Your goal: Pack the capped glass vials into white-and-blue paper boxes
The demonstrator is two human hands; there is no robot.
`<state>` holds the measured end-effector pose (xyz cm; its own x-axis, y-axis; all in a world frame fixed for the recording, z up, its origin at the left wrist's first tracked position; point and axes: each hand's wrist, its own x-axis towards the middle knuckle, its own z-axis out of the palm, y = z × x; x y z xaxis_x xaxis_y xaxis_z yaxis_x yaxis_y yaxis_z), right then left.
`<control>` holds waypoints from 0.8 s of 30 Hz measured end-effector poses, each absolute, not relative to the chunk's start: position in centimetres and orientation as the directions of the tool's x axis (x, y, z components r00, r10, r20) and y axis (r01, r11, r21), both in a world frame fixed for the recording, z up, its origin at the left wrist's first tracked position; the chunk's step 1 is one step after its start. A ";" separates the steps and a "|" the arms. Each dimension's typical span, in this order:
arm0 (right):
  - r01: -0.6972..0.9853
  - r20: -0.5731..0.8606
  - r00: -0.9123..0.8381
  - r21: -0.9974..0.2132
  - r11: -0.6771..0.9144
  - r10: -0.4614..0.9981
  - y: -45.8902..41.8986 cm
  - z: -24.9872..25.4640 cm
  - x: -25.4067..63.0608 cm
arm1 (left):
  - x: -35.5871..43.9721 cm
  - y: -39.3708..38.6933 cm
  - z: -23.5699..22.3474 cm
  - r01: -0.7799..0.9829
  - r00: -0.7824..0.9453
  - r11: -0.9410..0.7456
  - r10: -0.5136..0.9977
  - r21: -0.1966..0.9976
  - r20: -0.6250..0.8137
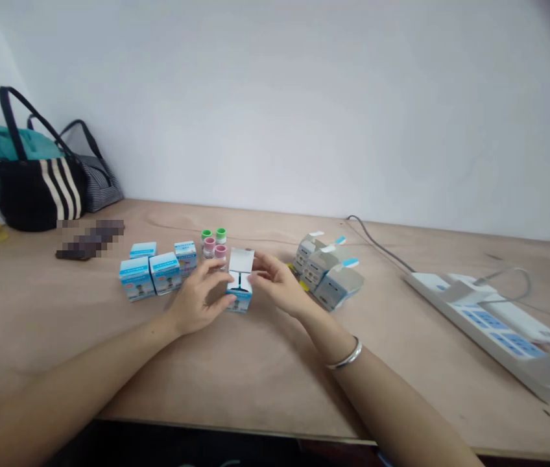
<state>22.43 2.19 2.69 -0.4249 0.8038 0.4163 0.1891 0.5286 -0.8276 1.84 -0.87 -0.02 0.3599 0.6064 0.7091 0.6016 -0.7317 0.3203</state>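
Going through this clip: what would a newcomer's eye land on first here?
The bare left hand and right hand, at centre, around an open blue-and-white carton. Just behind stand small green- and pink-capped vials. A white power strip lies far right, a striped black tote bag far left.

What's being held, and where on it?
A small blue-and-white carton, gripped by its two side walls just below its open white flap, between the left hand and the right hand.

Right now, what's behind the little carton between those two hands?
Small bottles with green and pink caps stand behind the open blue-and-white carton. Its raised white flap covers the nearest bottle's lower part and the tabletop behind it.
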 end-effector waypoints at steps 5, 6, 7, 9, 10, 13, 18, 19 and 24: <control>0.196 0.598 -0.420 -0.675 0.712 0.682 1.2 3.2 22.3 | 1.8 -0.6 -0.2 0.573 0.392 -0.750 0.606 0.332 0.692; 0.210 0.622 -0.412 -0.646 0.733 0.666 1.0 3.2 22.3 | 1.7 -0.5 -0.3 0.578 0.394 -0.752 0.598 0.318 0.698; 0.235 0.641 -0.399 -0.620 0.749 0.656 0.8 3.2 22.2 | 1.7 -0.5 -0.5 0.584 0.391 -0.752 0.589 0.304 0.707; 0.296 0.665 -0.382 -0.570 0.766 0.642 0.4 3.2 22.1 | 1.6 -0.3 -0.7 0.599 0.370 -0.748 0.575 0.286 0.730; 0.321 0.671 -0.384 -0.548 0.773 0.635 0.3 3.2 22.1 | 1.6 -0.3 -0.8 0.606 0.358 -0.745 0.569 0.280 0.740; 0.365 0.690 -0.404 -0.481 0.797 0.601 0.1 3.1 22.0 | 1.6 -0.3 -0.7 0.637 0.369 -0.732 0.564 0.241 0.739; 0.486 0.736 -0.408 -0.327 0.811 0.541 -0.1 2.9 21.8 | 1.5 -0.3 -0.4 0.669 0.413 -0.717 0.576 0.194 0.706; 0.506 0.738 -0.415 -0.299 0.809 0.532 -0.1 2.9 21.8 | 1.5 -0.3 -0.4 0.672 0.412 -0.715 0.577 0.192 0.706; 0.524 0.691 -0.541 -0.170 0.835 0.480 -0.3 3.3 22.1 | 1.5 -0.5 -0.5 0.676 0.444 -0.726 0.539 0.128 0.716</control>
<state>22.11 -0.27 3.28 -0.5408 0.4795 0.6911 0.5235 0.8349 -0.1697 1.49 -0.46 -0.48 0.4439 0.5393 0.7156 0.6760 -0.7258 0.1276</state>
